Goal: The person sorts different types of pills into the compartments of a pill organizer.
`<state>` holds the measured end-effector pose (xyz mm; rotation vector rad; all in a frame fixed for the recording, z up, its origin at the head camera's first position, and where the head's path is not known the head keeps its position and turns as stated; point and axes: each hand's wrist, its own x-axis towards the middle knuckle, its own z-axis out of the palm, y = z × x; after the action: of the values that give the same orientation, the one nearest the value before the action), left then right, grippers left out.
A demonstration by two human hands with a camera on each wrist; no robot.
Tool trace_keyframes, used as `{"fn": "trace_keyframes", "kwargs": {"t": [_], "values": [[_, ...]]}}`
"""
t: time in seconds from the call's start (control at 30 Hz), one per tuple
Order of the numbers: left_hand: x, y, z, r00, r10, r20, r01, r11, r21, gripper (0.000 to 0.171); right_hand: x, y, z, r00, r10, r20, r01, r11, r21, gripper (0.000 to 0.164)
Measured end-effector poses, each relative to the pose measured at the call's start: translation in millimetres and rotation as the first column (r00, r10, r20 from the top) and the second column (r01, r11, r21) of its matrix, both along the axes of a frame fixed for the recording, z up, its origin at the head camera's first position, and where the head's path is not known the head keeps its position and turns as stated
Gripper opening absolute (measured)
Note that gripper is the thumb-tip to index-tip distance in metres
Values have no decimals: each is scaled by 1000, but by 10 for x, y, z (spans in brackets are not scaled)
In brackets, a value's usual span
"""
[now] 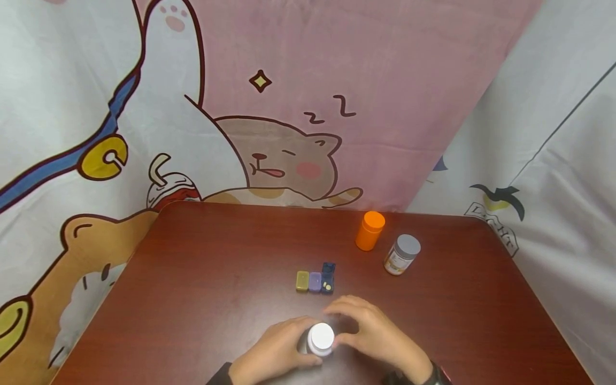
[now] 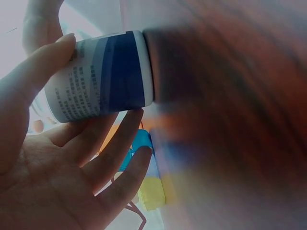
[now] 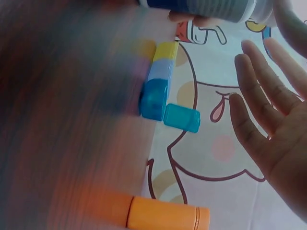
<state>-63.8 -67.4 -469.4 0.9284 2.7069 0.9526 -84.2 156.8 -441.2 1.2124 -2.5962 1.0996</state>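
A white pill bottle with a blue-and-white label stands on the table near its front. My left hand grips it, thumb on one side and fingers on the other, as the left wrist view shows. Beside the white cap, my right hand has its fingers spread and loosely bent. Its thumb is at the cap's edge; whether it touches, I cannot tell. Beyond the hands lies a small pill box with yellow, purple and dark blue compartments. The dark blue lid is raised, and pale pills lie in that compartment.
Farther back on the right stand an orange bottle and a white jar with a grey lid. The reddish-brown table has rounded back corners. Behind it hangs a printed cartoon cloth.
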Motion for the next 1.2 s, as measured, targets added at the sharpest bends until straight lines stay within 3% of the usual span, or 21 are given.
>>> {"fn": "trace_keyframes", "kwargs": {"t": [0.27, 0.33, 0.47, 0.57, 0.67, 0.77, 0.83, 0.9, 1.0, 1.07, 1.2], "values": [[7, -10, 12, 1000, -7, 14, 7, 1000, 20, 57, 100, -148, 14, 997, 61, -40, -60, 998, 33, 44], [5, -5, 17, 1000, -6, 19, 6, 1000, 30, 54, 131, -183, 16, 997, 45, -59, -41, 997, 59, 41], [6, -1, 15, 1000, -8, 26, 7, 999, 40, 53, 186, -246, 22, 983, -19, -184, 44, 990, 131, 37], [11, -1, 2, 1000, 1, 16, -2, 1000, 28, 52, 219, -311, 17, 941, -75, -331, 134, 978, 159, 39], [12, 5, -11, 1000, 13, 4, -13, 1000, 12, 51, 239, -385, -9, 874, -131, -468, 217, 967, 134, 42], [14, 15, -19, 1000, 20, 0, -20, 1000, 5, 52, 254, -424, -28, 834, -177, -523, 271, 956, 109, 45], [15, 18, -18, 1000, 19, 5, -19, 1000, 8, 53, 260, -410, -26, 846, -203, -493, 302, 945, 128, 48], [16, 20, -14, 999, 21, 24, -22, 1000, 17, 54, 256, -357, -4, 882, -210, -421, 306, 936, 174, 51], [13, 22, -2, 998, 24, 56, -26, 999, 31, 57, 221, -225, 45, 951, -178, -251, 235, 947, 218, 54], [10, 21, 3, 999, 21, 50, -23, 999, 36, 57, 177, -127, 74, 982, -124, -143, 152, 967, 206, 54], [3, 18, 2, 1000, 8, 12, -8, 999, 36, 54, 74, 24, 73, 1000, -25, 2, 24, 993, 116, 48]]}}
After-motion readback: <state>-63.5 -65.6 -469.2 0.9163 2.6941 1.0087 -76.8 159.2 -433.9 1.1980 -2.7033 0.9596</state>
